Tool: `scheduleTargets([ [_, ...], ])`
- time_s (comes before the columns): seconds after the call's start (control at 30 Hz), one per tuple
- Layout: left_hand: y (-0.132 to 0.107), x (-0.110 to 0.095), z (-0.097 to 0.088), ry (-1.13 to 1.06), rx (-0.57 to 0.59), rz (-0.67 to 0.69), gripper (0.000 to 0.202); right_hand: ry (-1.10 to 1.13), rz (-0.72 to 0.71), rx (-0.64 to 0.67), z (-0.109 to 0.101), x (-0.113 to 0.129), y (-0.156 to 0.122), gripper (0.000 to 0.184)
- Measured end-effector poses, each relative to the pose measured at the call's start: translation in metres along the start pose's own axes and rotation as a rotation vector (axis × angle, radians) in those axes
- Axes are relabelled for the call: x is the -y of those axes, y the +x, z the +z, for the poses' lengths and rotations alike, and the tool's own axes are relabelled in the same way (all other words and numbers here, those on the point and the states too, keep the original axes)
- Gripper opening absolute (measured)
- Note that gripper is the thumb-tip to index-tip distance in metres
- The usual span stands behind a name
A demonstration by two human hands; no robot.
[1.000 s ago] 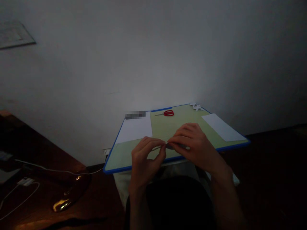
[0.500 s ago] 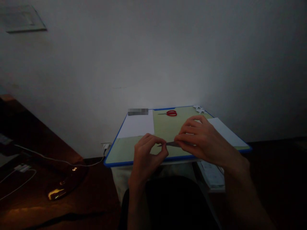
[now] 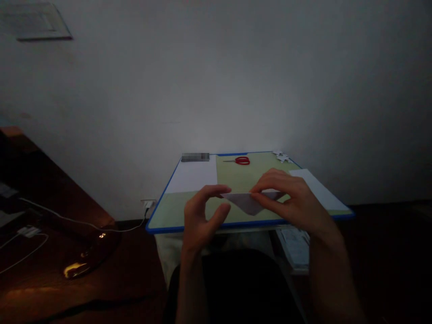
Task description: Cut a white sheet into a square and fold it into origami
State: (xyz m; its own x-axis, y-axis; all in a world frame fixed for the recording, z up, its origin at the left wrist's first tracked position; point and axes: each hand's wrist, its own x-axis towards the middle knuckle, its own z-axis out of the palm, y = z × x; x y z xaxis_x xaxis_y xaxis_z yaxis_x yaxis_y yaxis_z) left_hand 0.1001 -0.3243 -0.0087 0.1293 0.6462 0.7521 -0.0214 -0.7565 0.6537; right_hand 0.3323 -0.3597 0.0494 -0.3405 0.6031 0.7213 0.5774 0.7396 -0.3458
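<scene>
A white folded paper [image 3: 245,202], pointed at its left end and low in the middle, hangs above the near part of the table. My right hand [image 3: 286,191] pinches its upper edge between thumb and fingers, hiding part of its right side. Beside the paper's left tip is my left hand [image 3: 204,218], thumb and fingers parted with a gap between them; the tip lies by the fingertips, and I cannot tell whether they touch. Red-handled scissors [image 3: 241,160] lie farther back on the table, blades to the left.
The pale green table [image 3: 172,213] has a blue rim and meets the wall. White sheets lie at its left [image 3: 192,177] and right [image 3: 319,189]. White paper cutouts [image 3: 283,157] sit at the back right corner. A cable [image 3: 84,228] runs to a wall socket at left.
The folded paper has turned so its broad face shows, where before it looked thin. My left thumb and fingers have come apart from their pinch. My right hand still holds the paper.
</scene>
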Motion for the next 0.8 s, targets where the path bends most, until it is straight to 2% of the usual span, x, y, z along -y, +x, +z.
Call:
scheduleTargets([
  [0.03,-0.001,-0.001,0.008,-0.096,-0.023,-0.004,0.025,0.063,0.046,-0.019,0.007,0.001,-0.001,0.007],
  [0.1,-0.001,-0.002,0.022,-0.168,-0.11,-0.005,0.012,0.169,0.091,-0.061,0.019,0.003,-0.003,0.006],
  [0.23,0.0,-0.002,0.03,-0.071,-0.21,0.031,0.014,0.224,0.132,-0.154,0.036,0.006,-0.005,0.005],
  [0.4,0.002,-0.008,0.025,0.093,-0.164,0.134,0.019,0.141,0.06,-0.256,0.044,0.015,-0.001,0.008],
  [0.5,0.003,-0.013,0.026,0.124,-0.183,0.168,0.02,0.063,0.036,-0.323,0.045,0.021,0.001,0.01],
  [0.67,0.002,-0.013,0.029,0.087,-0.156,0.052,0.003,0.086,0.067,-0.349,0.047,0.024,0.002,0.012],
  [0.8,-0.001,-0.014,0.03,0.126,-0.168,0.026,0.009,0.121,0.149,-0.34,0.051,0.021,-0.003,0.013],
])
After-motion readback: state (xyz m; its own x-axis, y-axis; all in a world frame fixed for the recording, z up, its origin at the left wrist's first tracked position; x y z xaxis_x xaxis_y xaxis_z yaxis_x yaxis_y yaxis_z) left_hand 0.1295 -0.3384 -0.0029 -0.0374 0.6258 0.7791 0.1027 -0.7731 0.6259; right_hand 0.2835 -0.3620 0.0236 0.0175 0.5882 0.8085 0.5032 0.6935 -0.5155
